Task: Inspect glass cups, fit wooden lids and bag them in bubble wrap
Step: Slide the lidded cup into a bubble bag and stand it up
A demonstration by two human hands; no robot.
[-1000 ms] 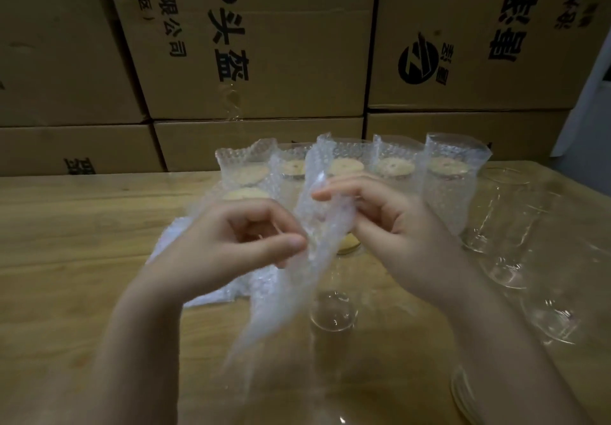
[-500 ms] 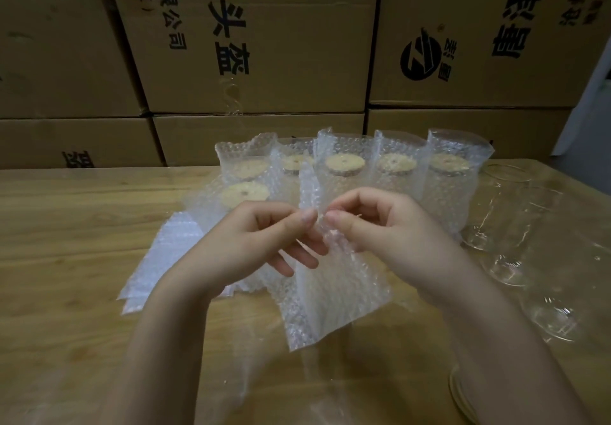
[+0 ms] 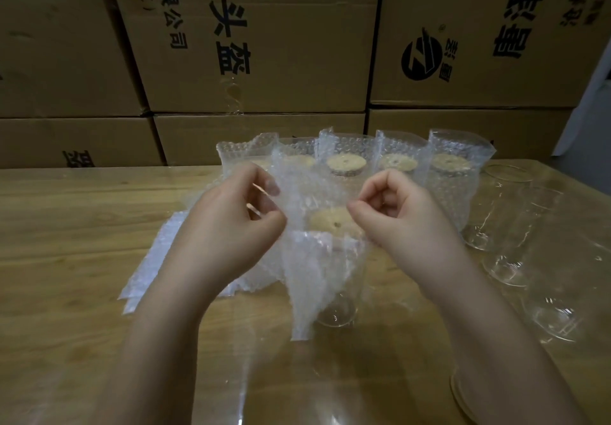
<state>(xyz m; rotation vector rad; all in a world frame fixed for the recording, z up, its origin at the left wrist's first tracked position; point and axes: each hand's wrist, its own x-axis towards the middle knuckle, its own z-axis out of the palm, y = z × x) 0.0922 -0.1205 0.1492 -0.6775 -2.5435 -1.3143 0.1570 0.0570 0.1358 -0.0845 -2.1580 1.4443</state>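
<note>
The lidded cup point(image 3: 335, 314) is largely veiled by the bubble-wrap bag point(image 3: 310, 276). A round brown stack point(image 3: 461, 398), cut off by the lower edge, cannot be identified.

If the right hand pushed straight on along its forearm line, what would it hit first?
Likely the open bubble wrap bag that the right hand pinches, then the lidded cup just beyond it; depth is unclear.

Two bare forearms reach forward, side by side; left hand point(image 3: 236, 223) and right hand point(image 3: 401, 223), fingers curled, each pinch an edge of a clear bubble-wrap bag point(image 3: 314, 269).
</note>
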